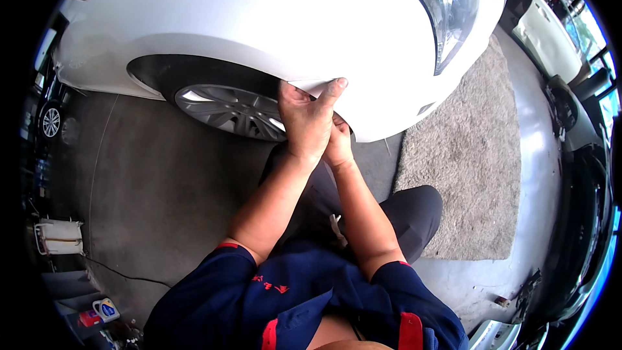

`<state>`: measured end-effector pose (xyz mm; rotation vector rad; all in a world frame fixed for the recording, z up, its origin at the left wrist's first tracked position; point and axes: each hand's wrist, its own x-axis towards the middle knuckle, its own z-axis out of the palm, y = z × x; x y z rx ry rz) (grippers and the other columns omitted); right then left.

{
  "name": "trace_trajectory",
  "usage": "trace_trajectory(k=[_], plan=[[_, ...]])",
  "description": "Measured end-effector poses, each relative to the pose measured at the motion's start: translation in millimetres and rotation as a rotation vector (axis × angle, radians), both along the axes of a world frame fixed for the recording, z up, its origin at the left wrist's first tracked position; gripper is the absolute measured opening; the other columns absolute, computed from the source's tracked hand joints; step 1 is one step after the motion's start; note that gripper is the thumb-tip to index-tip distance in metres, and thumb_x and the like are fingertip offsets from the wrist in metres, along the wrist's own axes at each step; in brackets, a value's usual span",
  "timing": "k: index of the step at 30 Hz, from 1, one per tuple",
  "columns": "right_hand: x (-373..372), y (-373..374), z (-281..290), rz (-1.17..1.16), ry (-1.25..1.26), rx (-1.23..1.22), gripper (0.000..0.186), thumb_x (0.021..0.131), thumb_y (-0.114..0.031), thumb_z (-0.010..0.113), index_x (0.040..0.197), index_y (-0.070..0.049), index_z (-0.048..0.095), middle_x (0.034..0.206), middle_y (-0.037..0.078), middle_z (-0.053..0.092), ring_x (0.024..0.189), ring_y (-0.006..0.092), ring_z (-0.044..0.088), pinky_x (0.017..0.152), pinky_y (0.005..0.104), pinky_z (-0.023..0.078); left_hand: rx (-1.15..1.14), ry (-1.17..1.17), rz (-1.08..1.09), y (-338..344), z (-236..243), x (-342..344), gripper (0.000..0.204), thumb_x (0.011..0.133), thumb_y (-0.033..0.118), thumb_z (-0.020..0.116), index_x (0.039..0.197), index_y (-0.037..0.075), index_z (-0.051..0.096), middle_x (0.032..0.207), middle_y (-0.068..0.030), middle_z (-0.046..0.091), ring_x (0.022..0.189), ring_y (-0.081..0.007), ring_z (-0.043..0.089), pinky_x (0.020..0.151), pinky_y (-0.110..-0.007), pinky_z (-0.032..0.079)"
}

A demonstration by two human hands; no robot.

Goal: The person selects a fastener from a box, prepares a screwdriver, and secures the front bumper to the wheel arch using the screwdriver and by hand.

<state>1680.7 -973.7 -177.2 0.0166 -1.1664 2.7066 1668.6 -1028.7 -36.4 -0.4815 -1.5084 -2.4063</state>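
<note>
A white car's front end fills the upper middle, with its fender [214, 6], headlight [453, 19] and bumper [389, 100] in view. My left hand [307, 120] grips the bumper's edge at the front of the wheel arch. Its thumb lies on the outer white surface, while the fingers reach round to the inner side. Just below and to the right, my right hand [339, 144] has curled fingers against the arch edge; the left hand partly covers it, and what it holds is hidden. Behind both hands is the wheel [233, 110], with a grey multi-spoke rim in a black tyre.
A grey shaggy mat [466, 175] lies on the floor to the right. Car body parts, including a white door [547, 35] and a dark bumper [580, 220], stand along the right side. At lower left are a white jug [105, 309], a cable [129, 277] and a white metal box [59, 236].
</note>
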Motion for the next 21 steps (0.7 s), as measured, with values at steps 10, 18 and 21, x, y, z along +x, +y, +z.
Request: trace_trajectory(k=[10,18,21], plan=[[8.4,-16.1,10.8,-0.071,0.025,-0.022,0.025,0.093,-0.012,0.065,0.115,0.002,0.063,0.106,0.007,0.068,0.093,0.0140,0.063,0.081,0.0290,0.053,-0.005,-0.013,0.005,-2.3,-0.2,-0.7,0.039,0.079,0.007,0.083,0.106,-0.004,0.057,0.100,-0.0111,0.068,0.090,-0.0153,0.064,0.084,-0.030,0.051],[-1.1,5.4,-15.7,0.193,0.071,-0.104,0.027,0.101,-0.026,0.060,0.101,0.000,0.067,0.097,0.005,0.070,0.089,0.0124,0.062,0.081,0.0287,0.050,0.020,-0.008,-0.021,-1.1,3.3,0.7,0.040,0.080,0.007,0.083,0.108,-0.005,0.057,0.100,-0.0118,0.069,0.090,-0.0157,0.065,0.085,-0.030,0.051],[7.9,-17.8,0.7,-0.078,-0.108,0.069,0.033,0.103,-0.030,0.057,0.105,0.001,0.067,0.098,0.004,0.069,0.090,0.0109,0.060,0.083,0.0288,0.050,-0.060,-0.030,0.011,-6.2,0.6,0.7,0.041,0.080,0.007,0.082,0.109,-0.005,0.057,0.101,-0.0122,0.069,0.091,-0.0165,0.066,0.085,-0.030,0.051]])
